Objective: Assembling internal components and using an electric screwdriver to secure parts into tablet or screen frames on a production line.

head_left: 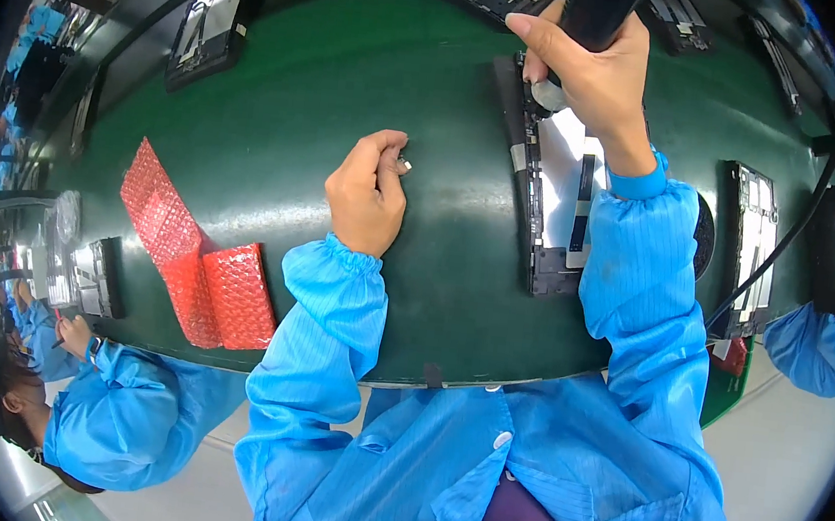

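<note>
1. Head view: at one o'clock, the right hand gripped a black tool over the open device, two o'clock.
2. The left hand, eleven o'clock, pinched a small piece.
3. Tool work seemed underway; next called for steady aim.

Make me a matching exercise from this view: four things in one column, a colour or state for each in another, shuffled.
Column one:
1. Left hand
2. Right hand
3. Bubble wrap
4. Worktop

Column two:
A. Green
B. Grips a black cylindrical tool
C. Red
D. Holds a small pale piece

Pairs: 1-D, 2-B, 3-C, 4-A
</note>
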Demonstrator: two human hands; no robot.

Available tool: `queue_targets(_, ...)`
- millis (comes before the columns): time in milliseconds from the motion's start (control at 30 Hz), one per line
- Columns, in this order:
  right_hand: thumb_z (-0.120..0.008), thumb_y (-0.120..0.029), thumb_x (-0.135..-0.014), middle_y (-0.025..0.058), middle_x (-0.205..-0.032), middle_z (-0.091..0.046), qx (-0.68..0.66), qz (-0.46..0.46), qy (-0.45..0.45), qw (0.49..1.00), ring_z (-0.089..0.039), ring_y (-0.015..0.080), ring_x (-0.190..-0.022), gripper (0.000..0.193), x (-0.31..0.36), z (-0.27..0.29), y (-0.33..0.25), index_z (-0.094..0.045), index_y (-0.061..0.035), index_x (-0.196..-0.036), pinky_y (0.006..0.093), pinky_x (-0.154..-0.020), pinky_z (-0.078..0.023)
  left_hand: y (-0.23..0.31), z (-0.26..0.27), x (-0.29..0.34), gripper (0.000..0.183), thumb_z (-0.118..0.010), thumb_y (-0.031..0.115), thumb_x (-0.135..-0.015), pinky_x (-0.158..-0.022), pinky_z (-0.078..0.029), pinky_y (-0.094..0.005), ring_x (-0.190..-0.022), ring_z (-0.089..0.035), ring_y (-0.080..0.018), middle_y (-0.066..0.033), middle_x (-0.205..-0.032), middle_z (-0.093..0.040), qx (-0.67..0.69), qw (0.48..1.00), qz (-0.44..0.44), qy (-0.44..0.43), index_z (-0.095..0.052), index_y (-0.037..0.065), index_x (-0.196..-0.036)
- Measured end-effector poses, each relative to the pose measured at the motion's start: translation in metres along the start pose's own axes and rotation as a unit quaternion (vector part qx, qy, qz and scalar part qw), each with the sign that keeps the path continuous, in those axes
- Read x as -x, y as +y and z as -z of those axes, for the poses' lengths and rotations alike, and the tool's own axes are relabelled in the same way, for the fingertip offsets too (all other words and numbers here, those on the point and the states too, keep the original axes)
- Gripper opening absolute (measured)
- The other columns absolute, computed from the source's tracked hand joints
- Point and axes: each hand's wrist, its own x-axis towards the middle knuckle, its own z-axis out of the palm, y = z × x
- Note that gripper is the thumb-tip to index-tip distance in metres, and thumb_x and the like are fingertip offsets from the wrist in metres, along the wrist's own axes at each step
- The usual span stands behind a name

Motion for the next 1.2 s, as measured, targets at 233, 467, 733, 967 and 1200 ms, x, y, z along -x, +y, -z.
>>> queue_targets(233, -0.069, 0.001, -0.073, 0.0038, -0.058, -0.057, -0.128, 0.154, -0.078, 0.977, -0.054, 0.0087, -0.044, 0.032, -0.020, 0.001, 0.029, -0.049, 0.0023, -0.099, 0.0200, -0.038, -0.040, -0.005, -0.003, -0.003, 0.020, -0.047, -0.013, -0.077, -0.062, -0.051, -0.0258, -0.065, -0.062, -0.0160, -0.0147, -0.093, -0.064, -0.073, 0.993, -0.087, -0.002, -0.062, -0.005, -0.088)
queue_targets(467, -0.069, 0.001, -0.073, 0.0045, -0.058, -0.057, 0.013, 0.011, 0.006, 1.000, -0.054, 0.0088, -0.043, 0.032, -0.001, -0.001, 0.004, -0.049, 0.0027, -0.098, 0.0201, -0.038, -0.040, -0.008, 0.001, -0.003, 0.021, -0.048, -0.013, -0.077, -0.062, -0.051, -0.0258, -0.067, -0.063, -0.0174, -0.0147, -0.093, -0.064, -0.083, 0.993, -0.082, 0.012, -0.063, -0.005, -0.089)
queue_targets(733, -0.070, 0.000, -0.073, 0.0054, -0.058, -0.058, 0.022, -0.009, 0.009, 1.000, -0.054, 0.0092, -0.044, 0.032, 0.001, 0.000, 0.006, -0.049, 0.0018, -0.096, 0.0204, -0.039, -0.040, 0.001, 0.003, -0.001, 0.022, -0.050, -0.012, -0.076, -0.066, -0.052, -0.0273, -0.072, -0.064, -0.0194, -0.0152, -0.094, -0.064, -0.085, 0.991, -0.104, 0.017, -0.062, -0.004, -0.093)
queue_targets(967, -0.069, 0.001, -0.075, 0.0025, -0.057, -0.056, 0.064, 0.076, -0.020, 0.995, -0.052, 0.0079, -0.047, 0.029, 0.007, -0.001, 0.020, -0.051, 0.0021, -0.097, 0.0206, -0.045, -0.040, 0.057, -0.017, 0.045, 0.031, -0.063, -0.005, -0.064, -0.076, -0.050, -0.0376, -0.088, -0.061, -0.0301, -0.0158, -0.099, -0.063, 0.003, 0.943, -0.269, -0.194, -0.062, -0.003, -0.095)
queue_targets(1200, -0.066, 0.004, -0.075, 0.0036, -0.062, -0.057, 0.048, 0.077, -0.002, 0.996, -0.055, 0.0101, -0.051, 0.033, 0.013, 0.010, 0.000, -0.049, 0.0033, -0.104, 0.0225, -0.048, -0.043, 0.075, -0.058, 0.064, 0.050, -0.073, 0.022, -0.066, -0.098, -0.036, -0.0412, -0.117, -0.047, -0.0282, -0.0173, -0.117, -0.053, -0.029, 0.887, -0.360, -0.289, -0.057, -0.004, -0.105)
